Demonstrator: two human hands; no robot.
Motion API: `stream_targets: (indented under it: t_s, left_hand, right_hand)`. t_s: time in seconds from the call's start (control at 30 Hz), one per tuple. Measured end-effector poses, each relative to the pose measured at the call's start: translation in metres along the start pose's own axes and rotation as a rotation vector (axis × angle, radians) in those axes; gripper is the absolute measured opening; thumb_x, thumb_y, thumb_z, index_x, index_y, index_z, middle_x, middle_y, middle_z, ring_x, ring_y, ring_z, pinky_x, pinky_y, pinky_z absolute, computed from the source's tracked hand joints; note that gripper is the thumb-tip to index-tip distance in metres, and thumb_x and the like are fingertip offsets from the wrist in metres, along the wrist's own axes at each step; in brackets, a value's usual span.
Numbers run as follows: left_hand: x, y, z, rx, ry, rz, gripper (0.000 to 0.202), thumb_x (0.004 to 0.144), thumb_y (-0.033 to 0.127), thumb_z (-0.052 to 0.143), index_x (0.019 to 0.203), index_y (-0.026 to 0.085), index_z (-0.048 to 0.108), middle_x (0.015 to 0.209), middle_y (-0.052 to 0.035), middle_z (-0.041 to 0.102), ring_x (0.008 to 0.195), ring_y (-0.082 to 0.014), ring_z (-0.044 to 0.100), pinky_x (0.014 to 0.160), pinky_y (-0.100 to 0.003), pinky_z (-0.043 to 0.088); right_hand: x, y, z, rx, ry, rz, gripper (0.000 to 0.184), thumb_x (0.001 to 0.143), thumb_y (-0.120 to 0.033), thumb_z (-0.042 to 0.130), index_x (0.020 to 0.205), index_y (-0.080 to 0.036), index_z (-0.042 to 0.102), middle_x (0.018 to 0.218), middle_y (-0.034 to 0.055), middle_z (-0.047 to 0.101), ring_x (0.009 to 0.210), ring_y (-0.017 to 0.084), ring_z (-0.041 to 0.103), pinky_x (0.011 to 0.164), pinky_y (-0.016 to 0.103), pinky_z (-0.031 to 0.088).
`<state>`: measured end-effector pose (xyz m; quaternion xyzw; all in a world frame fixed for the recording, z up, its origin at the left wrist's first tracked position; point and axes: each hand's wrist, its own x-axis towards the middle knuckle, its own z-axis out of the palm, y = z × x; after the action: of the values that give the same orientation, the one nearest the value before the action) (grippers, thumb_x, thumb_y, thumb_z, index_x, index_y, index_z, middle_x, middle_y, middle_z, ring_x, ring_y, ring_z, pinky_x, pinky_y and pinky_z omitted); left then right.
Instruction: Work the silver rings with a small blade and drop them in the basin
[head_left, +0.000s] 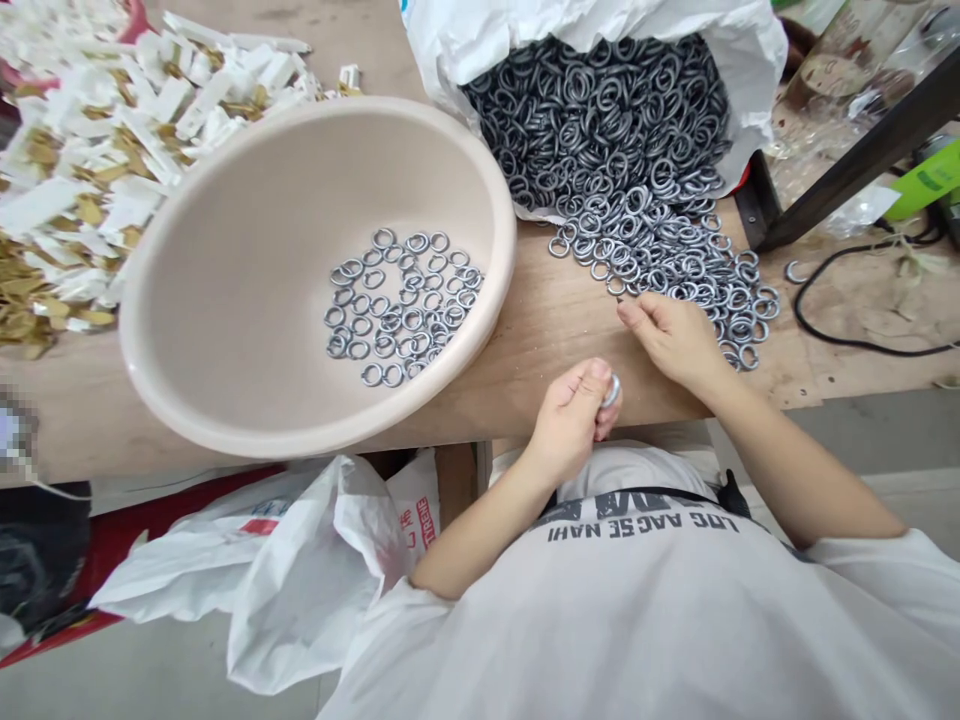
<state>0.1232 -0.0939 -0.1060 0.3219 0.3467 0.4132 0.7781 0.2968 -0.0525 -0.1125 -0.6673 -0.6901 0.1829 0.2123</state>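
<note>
1. From my head camera I look down across a wooden table [540,345], with my white T-shirt [637,610] filling the bottom of the view.
2. My left hand [570,420] is closed just above the table's near edge, its fingers curled in and a grey metal ring [611,392] clamped between them and my thumb.
3. My right hand [671,340] lies over the table with its fingers curled together, right at the edge of a spill of loose rings [660,262]. I cannot tell whether it grips anything.
4. Those loose rings run out of a white plastic sack [600,20], which is packed with many more rings [600,120].
5. To the left of my hands sits a beige plastic basin [504,250], and a 1-layer cluster of sorted rings [401,305] lies on its floor.
6. Beyond the basin, a heap of white and gold pieces [97,180] covers the table's far left.
7. On the right, a black cable [825,310] curves across the table near 1 lone ring [795,272].
8. Below the table's edge, a crumpled white plastic bag [300,570] lies on the floor.
</note>
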Motion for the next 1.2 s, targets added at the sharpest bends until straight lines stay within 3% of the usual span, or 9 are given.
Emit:
stream_targets:
  t_s: [0.07, 0.13, 0.2, 0.3, 0.43, 0.63, 0.9, 1.03, 1.2]
  left_hand:
    - [0.001, 0.002, -0.006, 0.001, 0.019, 0.019, 0.047, 0.089, 0.056, 0.07, 0.07, 0.018, 0.049, 0.055, 0.0057, 0.045, 0.043, -0.005, 0.038, 0.04, -0.018, 0.029]
    - [0.004, 0.005, -0.012, 0.02, 0.047, 0.046, 0.041, 0.089, 0.053, 0.071, 0.076, 0.017, 0.056, 0.059, 0.0039, 0.053, 0.045, -0.0057, 0.044, 0.042, -0.018, 0.034]
    - [0.008, 0.009, -0.019, 0.04, 0.063, 0.059, 0.034, 0.089, 0.05, 0.072, 0.089, 0.017, 0.065, 0.061, 0.0032, 0.058, 0.046, -0.006, 0.048, 0.044, -0.018, 0.037]
    - [0.014, 0.014, -0.027, 0.037, 0.124, 0.057, 0.034, 0.09, 0.05, 0.071, 0.103, 0.019, 0.069, 0.065, 0.0029, 0.061, 0.047, -0.0063, 0.051, 0.045, -0.018, 0.039]
    - [0.021, 0.015, -0.032, 0.076, 0.221, 0.067, 0.039, 0.088, 0.058, 0.068, 0.095, 0.019, 0.066, 0.076, -0.0002, 0.066, 0.049, -0.0068, 0.053, 0.039, -0.018, 0.03]
    - [0.024, 0.002, -0.021, 0.317, 0.083, 0.112, 0.047, 0.086, 0.062, 0.07, 0.08, 0.017, 0.06, 0.068, 0.0022, 0.054, 0.053, -0.005, 0.043, 0.044, -0.018, 0.028]
    - [0.017, 0.002, -0.004, 0.029, 0.106, 0.037, 0.05, 0.086, 0.064, 0.069, 0.074, 0.019, 0.05, 0.056, 0.007, 0.039, 0.045, -0.0046, 0.032, 0.041, -0.017, 0.023]
    - [0.012, 0.011, 0.002, -0.037, 0.086, -0.03, 0.055, 0.083, 0.066, 0.071, 0.07, 0.018, 0.048, 0.053, 0.0075, 0.037, 0.042, -0.0033, 0.029, 0.04, -0.016, 0.023]
    - [0.014, 0.012, 0.003, -0.082, 0.137, -0.038, 0.055, 0.081, 0.064, 0.075, 0.07, 0.019, 0.045, 0.051, 0.0083, 0.037, 0.04, -0.0033, 0.031, 0.038, -0.015, 0.023]
  right_hand:
    - [0.017, 0.003, 0.003, -0.189, 0.003, -0.001, 0.04, 0.102, -0.055, 0.047, 0.099, -0.021, 0.068, 0.094, 0.0073, 0.071, 0.075, 0.022, 0.06, 0.061, 0.031, 0.028]
    - [0.032, -0.001, 0.006, -0.36, -0.006, -0.011, 0.037, 0.099, -0.05, 0.054, 0.119, -0.021, 0.067, 0.117, 0.0131, 0.07, 0.085, 0.027, 0.066, 0.064, 0.032, 0.032]
    - [0.041, -0.008, 0.008, -0.461, -0.032, 0.01, 0.037, 0.098, -0.043, 0.056, 0.123, -0.018, 0.066, 0.122, 0.0171, 0.068, 0.089, 0.03, 0.068, 0.066, 0.034, 0.035]
    - [0.043, -0.016, 0.004, -0.428, -0.048, 0.016, 0.03, 0.099, -0.035, 0.052, 0.117, -0.015, 0.068, 0.119, 0.0183, 0.069, 0.091, 0.031, 0.068, 0.069, 0.035, 0.037]
    - [0.022, -0.02, -0.011, -0.024, -0.123, -0.088, 0.023, 0.101, -0.035, 0.05, 0.099, -0.019, 0.066, 0.1, 0.0094, 0.07, 0.087, 0.024, 0.064, 0.072, 0.033, 0.039]
    - [-0.007, -0.031, -0.021, 0.309, -0.183, -0.076, 0.021, 0.099, -0.034, 0.053, 0.083, -0.022, 0.06, 0.079, 0.0014, 0.065, 0.075, 0.018, 0.058, 0.071, 0.031, 0.041]
    - [-0.014, -0.034, -0.006, 0.695, -0.062, -0.091, 0.035, 0.086, -0.054, 0.073, 0.096, -0.021, 0.069, 0.088, 0.0027, 0.072, 0.08, 0.019, 0.063, 0.074, 0.032, 0.047]
    - [-0.02, -0.028, -0.007, 0.583, 0.028, -0.151, 0.044, 0.1, -0.06, 0.05, 0.085, -0.021, 0.063, 0.075, 0.0015, 0.063, 0.071, 0.017, 0.057, 0.068, 0.031, 0.04]
    - [-0.037, -0.032, -0.013, 0.216, 0.037, -0.376, 0.042, 0.103, -0.052, 0.049, 0.075, -0.021, 0.053, 0.072, 0.0008, 0.056, 0.067, 0.015, 0.048, 0.063, 0.032, 0.031]
